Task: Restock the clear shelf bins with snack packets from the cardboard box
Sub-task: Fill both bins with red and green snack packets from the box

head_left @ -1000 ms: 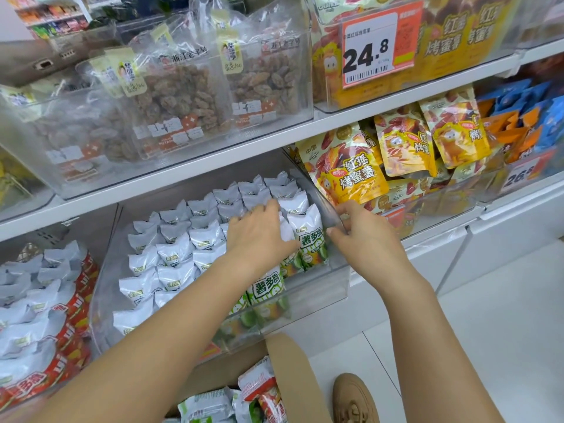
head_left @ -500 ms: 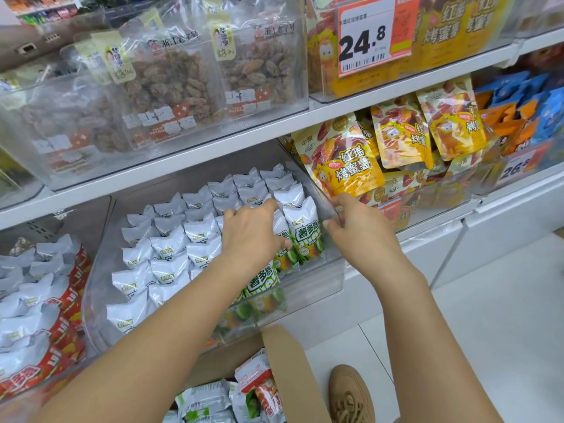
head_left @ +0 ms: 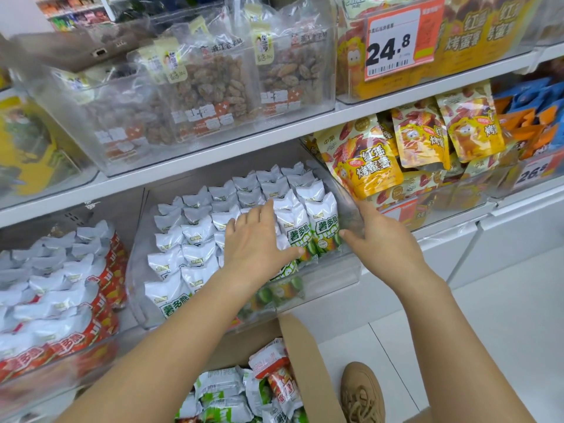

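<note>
Clear bin [head_left: 323,279] sat nearly full; the left hand [head_left: 259,242] lay flat on the packets [head_left: 195,230], seemingly levelling them, while the right hand [head_left: 378,236] gripped its wall, likely steadying it

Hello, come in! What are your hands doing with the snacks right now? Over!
Left hand flat on green packets in the clear bin. Right hand holds the bin's right wall. Cardboard box below, packets left inside. Nothing blocking.
</note>
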The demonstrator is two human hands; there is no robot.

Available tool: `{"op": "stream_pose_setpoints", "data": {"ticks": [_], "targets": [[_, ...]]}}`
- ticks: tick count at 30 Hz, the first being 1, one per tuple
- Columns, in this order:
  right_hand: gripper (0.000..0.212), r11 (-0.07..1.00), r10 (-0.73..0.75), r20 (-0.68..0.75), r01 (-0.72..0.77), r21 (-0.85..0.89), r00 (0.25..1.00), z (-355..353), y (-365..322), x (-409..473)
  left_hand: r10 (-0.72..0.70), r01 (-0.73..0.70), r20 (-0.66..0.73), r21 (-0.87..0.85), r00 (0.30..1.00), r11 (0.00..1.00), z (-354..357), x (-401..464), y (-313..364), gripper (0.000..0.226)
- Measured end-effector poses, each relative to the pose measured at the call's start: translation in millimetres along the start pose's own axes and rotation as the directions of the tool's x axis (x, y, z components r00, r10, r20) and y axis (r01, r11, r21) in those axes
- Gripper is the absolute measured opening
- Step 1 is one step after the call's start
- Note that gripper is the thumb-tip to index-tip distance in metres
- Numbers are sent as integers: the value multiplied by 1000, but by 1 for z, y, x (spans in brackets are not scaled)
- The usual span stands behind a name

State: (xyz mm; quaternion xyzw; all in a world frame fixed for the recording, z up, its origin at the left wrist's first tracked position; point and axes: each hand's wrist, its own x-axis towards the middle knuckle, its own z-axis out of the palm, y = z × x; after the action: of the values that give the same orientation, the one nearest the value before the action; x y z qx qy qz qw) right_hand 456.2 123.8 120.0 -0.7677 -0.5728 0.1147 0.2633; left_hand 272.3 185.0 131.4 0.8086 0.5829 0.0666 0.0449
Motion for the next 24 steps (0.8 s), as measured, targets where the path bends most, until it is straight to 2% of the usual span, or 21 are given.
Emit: {"op": "stream_pose_setpoints", "data": {"ticks": [3,5,7,9,11,14,16,18,19,21,24], "targets": [[48,992,116,-146,-109,56,982,-6,-4,-22,62,-72,-102,-98,993,993,-11,-16,-10,79],[40,986,118,-241,-85,144,963,-6,-8,-45,130,-156,-237,-95,963,983,-22,-36,-27,59],[28,983,48,-304,9,182,952,2,-17,-68,195,-225,-380,-35,904,974,-30,-61,-45,49],[24,982,-84,-266,125,143,960,27,-31,-96,216,-262,-425,-51,879,964,-30,-95,-65,42],[27,974,-209,-106,217,63,972,60,-41,-128,209,-271,-413,-98,887,958,-22,-133,-85,36],[33,950,-299,202,311,-29,933,108,-50,-180,69,-133,-270,-228,960,965,13,-201,-125,33],[30,939,-303,328,339,-57,895,130,-51,-203,-88,70,-36,-340,996,938,45,-242,-151,28],[29,940,-269,422,331,-80,866,150,-48,-217,-213,279,222,-328,952,903,75,-274,-171,27],[29,942,-243,472,322,-93,848,158,-46,-222,-261,354,306,-306,916,884,87,-287,-180,29],[30,949,-190,559,296,-106,807,172,-42,-230,-330,458,401,-282,855,843,105,-305,-193,26],[32,959,-153,601,264,-100,784,187,-43,-231,-369,526,450,-299,813,796,117,-307,-201,27]]}}
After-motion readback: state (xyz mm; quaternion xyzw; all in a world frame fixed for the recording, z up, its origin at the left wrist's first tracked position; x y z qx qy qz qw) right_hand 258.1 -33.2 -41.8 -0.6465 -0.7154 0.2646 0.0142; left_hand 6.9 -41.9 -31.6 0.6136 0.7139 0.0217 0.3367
